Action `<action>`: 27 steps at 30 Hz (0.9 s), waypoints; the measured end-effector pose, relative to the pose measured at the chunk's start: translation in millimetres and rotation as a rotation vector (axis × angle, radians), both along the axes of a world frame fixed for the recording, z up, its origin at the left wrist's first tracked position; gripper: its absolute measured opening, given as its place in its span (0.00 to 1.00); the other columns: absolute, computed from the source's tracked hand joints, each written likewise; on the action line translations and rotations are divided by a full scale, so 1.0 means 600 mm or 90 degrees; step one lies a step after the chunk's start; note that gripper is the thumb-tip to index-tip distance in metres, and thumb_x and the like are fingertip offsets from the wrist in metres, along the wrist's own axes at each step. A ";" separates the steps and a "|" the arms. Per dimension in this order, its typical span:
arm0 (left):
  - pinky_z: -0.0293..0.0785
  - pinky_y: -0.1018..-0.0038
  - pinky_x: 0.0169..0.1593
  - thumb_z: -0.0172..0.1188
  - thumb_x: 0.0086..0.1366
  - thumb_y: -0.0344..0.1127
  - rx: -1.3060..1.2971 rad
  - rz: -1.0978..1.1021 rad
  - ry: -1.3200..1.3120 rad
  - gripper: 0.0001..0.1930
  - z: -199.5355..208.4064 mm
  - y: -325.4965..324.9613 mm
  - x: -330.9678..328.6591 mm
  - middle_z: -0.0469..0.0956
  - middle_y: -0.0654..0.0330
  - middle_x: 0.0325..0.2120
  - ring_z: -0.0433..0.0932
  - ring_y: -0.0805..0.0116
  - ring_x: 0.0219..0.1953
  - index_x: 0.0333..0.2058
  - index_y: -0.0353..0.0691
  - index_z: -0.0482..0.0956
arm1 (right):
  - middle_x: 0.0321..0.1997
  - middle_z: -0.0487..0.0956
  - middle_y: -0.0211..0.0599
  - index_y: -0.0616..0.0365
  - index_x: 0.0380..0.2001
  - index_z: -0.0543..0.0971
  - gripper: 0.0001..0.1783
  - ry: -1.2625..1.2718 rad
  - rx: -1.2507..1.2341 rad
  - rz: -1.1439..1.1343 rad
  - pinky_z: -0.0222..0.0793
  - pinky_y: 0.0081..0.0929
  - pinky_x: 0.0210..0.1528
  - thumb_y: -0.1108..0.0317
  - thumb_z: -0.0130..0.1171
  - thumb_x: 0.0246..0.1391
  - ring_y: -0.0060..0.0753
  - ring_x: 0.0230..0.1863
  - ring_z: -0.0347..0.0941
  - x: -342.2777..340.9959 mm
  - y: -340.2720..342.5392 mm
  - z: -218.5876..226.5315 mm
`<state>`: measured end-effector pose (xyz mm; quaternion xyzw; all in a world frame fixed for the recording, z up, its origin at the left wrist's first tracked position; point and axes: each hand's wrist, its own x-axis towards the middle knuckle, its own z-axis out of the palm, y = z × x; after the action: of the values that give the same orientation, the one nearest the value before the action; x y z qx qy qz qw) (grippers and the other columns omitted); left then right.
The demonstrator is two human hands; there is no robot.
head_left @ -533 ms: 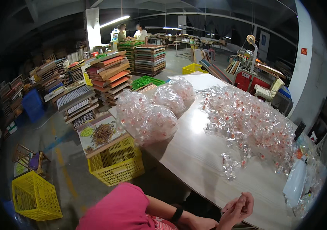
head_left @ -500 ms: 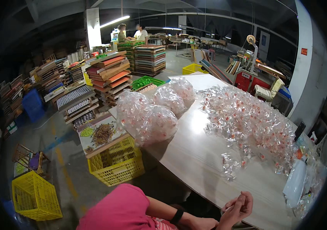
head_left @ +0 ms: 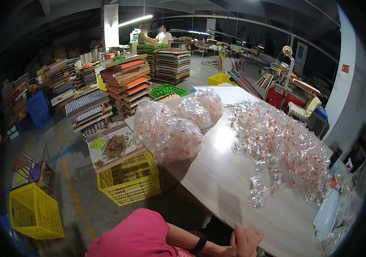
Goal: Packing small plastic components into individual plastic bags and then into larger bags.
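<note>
My right hand [head_left: 246,240] is at the near edge of the pale table [head_left: 217,180], its fingers bent and drawn together. Whatever it may hold is hidden. Close against it is my left hand [head_left: 226,251], below a black wristband; its fingers are covered by the right hand and cut off by the frame edge. Ahead lies a small cluster of clear packets [head_left: 258,192]. Beyond spreads a broad heap of clear packets [head_left: 277,143] with small reddish-orange bits inside. Large clear bags [head_left: 176,141] filled with similar packets stand on the table's left side.
A yellow crate [head_left: 129,182] stands left of the table, under a tray of brown and green bits [head_left: 115,147]. Another yellow crate [head_left: 35,214] is on the floor. Tall stacks of boards [head_left: 127,81] rise behind. White plastic [head_left: 326,214] lies at the right edge. Two people work far off.
My right hand has moved left and down, closer to my left hand, which is now more covered. The view has shifted slightly. The packets and bags lie as before.
</note>
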<state>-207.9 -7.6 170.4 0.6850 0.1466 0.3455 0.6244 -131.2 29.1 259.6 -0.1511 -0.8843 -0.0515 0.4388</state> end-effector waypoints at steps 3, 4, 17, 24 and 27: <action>0.75 0.74 0.39 0.66 0.60 0.37 0.003 0.011 -0.004 0.13 -0.017 0.012 0.029 0.80 0.63 0.30 0.78 0.73 0.33 0.41 0.38 0.78 | 0.20 0.67 0.37 0.64 0.49 0.78 0.23 -0.031 -0.020 0.011 0.60 0.35 0.23 0.79 0.63 0.46 0.40 0.19 0.65 0.005 -0.014 0.010; 0.75 0.73 0.39 0.66 0.60 0.37 0.004 0.015 -0.005 0.13 -0.026 0.016 0.033 0.80 0.63 0.31 0.78 0.73 0.33 0.41 0.38 0.78 | 0.20 0.68 0.37 0.65 0.48 0.78 0.22 -0.034 -0.021 0.002 0.60 0.35 0.24 0.79 0.63 0.45 0.40 0.19 0.66 0.006 -0.018 0.015; 0.74 0.73 0.38 0.65 0.61 0.37 0.041 0.081 -0.016 0.15 -0.029 0.066 0.029 0.79 0.62 0.31 0.77 0.73 0.33 0.44 0.38 0.78 | 0.22 0.72 0.40 0.65 0.40 0.80 0.12 0.033 0.068 -0.052 0.61 0.35 0.22 0.80 0.60 0.49 0.41 0.19 0.67 0.028 0.005 -0.013; 0.74 0.73 0.38 0.64 0.61 0.37 0.052 0.098 -0.025 0.16 -0.005 0.047 -0.031 0.79 0.62 0.32 0.77 0.73 0.33 0.46 0.38 0.77 | 0.21 0.70 0.28 0.64 0.42 0.75 0.09 0.835 -0.726 0.062 0.56 0.18 0.17 0.72 0.53 0.60 0.21 0.18 0.63 -0.016 -0.001 0.020; 0.74 0.73 0.38 0.64 0.61 0.36 0.052 0.097 -0.031 0.16 0.002 0.040 -0.034 0.78 0.62 0.32 0.77 0.72 0.33 0.46 0.38 0.77 | 0.19 0.68 0.27 0.64 0.42 0.75 0.09 0.703 -0.704 -0.054 0.54 0.15 0.17 0.71 0.49 0.63 0.16 0.17 0.60 -0.015 0.005 0.002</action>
<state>-228.5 16.3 171.8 0.6881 0.1690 0.4144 0.5713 -140.1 32.1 260.9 -0.3853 -0.4285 0.4623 0.6739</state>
